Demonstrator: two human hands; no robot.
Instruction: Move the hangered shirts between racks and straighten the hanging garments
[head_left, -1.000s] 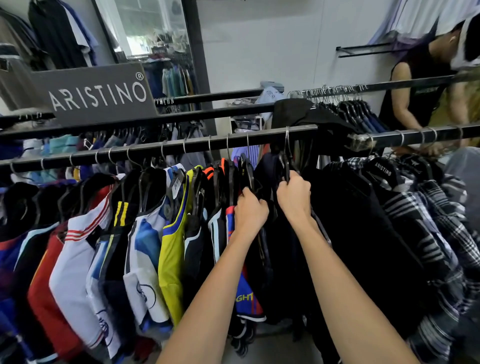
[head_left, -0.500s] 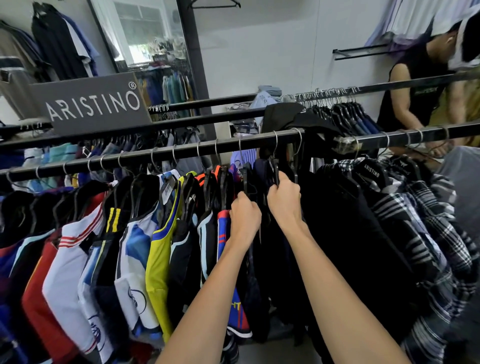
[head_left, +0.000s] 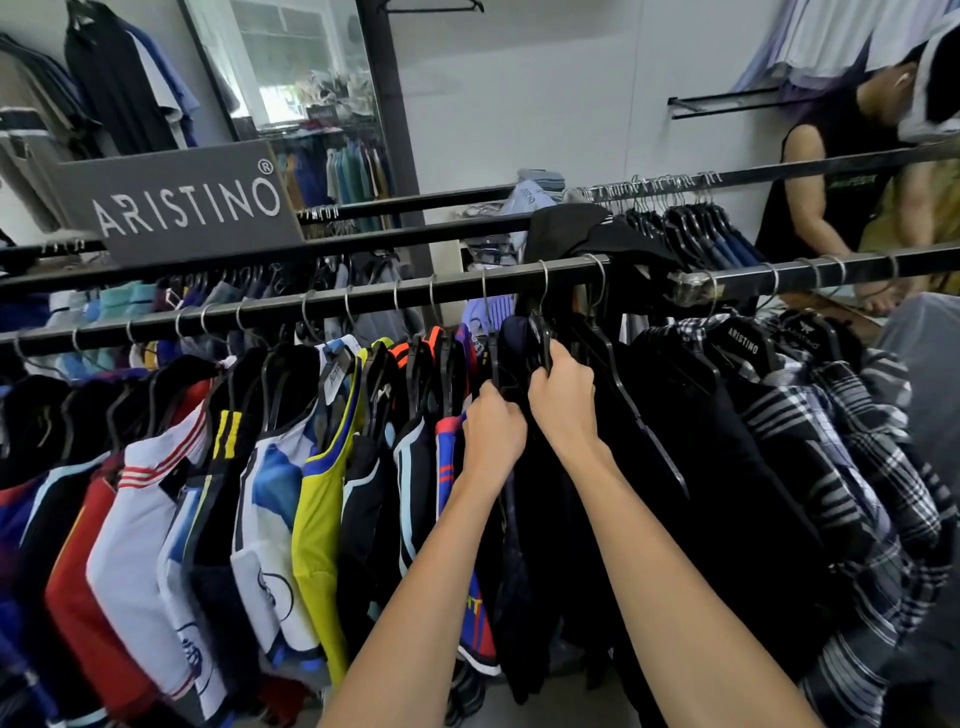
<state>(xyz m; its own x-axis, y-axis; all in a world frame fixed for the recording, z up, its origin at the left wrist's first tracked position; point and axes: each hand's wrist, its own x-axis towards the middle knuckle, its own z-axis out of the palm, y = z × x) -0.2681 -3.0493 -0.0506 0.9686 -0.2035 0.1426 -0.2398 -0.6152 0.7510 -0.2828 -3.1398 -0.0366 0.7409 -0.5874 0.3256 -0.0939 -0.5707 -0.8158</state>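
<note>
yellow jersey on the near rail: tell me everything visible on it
The yellow jersey hangs on a black hanger from the near rail, left of centre. It looks like smooth, slightly shiny sports fabric, with blue trim edging the collar and armhole. Seen nearly edge-on, it is packed between a white and blue jersey on its left and a black jersey on its right. It hangs straight down with the hem well below the rail. Neither hand touches it; both work further right.
</note>
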